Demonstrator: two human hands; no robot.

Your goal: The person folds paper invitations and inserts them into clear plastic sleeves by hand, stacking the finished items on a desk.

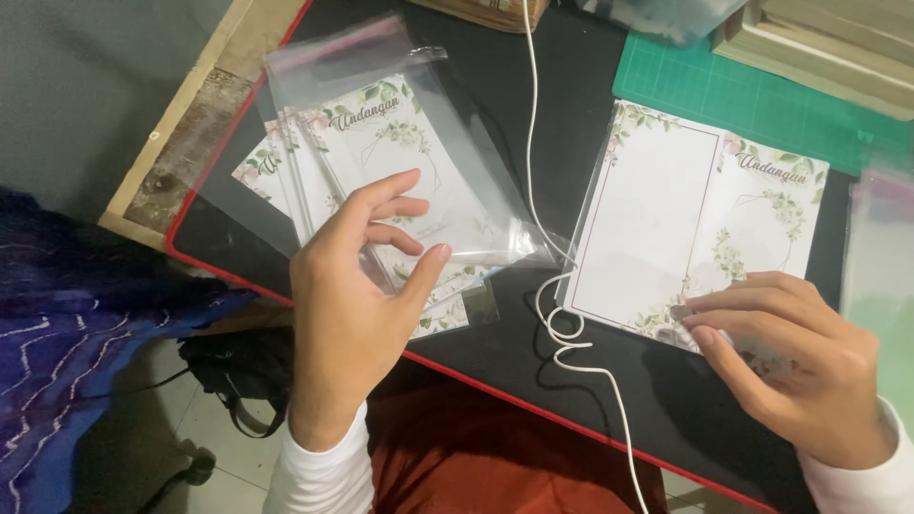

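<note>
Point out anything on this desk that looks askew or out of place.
A thin white cable runs down the black desk mat between the fanned, uneven pile of floral cards in clear plastic sleeves and the open floral card, looping near that card's edge.

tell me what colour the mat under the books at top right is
Green with a faint grid, the cutting mat shows best in the head view.
</note>
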